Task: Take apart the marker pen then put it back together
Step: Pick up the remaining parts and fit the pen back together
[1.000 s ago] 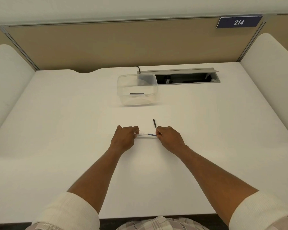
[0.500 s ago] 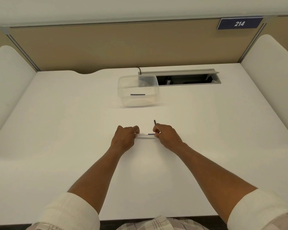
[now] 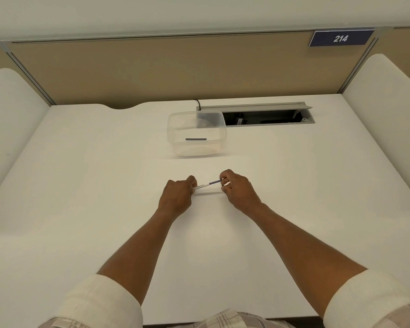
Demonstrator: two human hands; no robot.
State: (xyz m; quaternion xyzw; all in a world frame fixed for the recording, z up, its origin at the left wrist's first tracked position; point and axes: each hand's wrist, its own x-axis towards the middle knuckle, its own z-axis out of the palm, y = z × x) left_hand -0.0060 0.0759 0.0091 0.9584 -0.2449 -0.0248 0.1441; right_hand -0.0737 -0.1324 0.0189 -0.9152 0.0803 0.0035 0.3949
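The marker pen [image 3: 206, 185] is a thin white barrel with a dark blue right end, held a little above the white desk [image 3: 104, 185] and tilted up to the right. My left hand [image 3: 178, 197] pinches its left end. My right hand [image 3: 237, 190] pinches the dark right end, where a small dark piece sits between finger and thumb. Whether that piece is joined to the barrel is hidden by my fingers. A dark thin stick [image 3: 195, 139] lies inside the clear plastic tub [image 3: 219, 129] behind my hands.
Behind the tub an open grey cable tray [image 3: 258, 106] is sunk into the desk, with a black cable [image 3: 197, 102] beside it. Tan partition panels and white side dividers [image 3: 388, 102] enclose the desk. A sign reads 214.
The small black piece that lay on the desk beyond my right hand is gone from there. My right hand reached to it and now holds the pen's right end raised.
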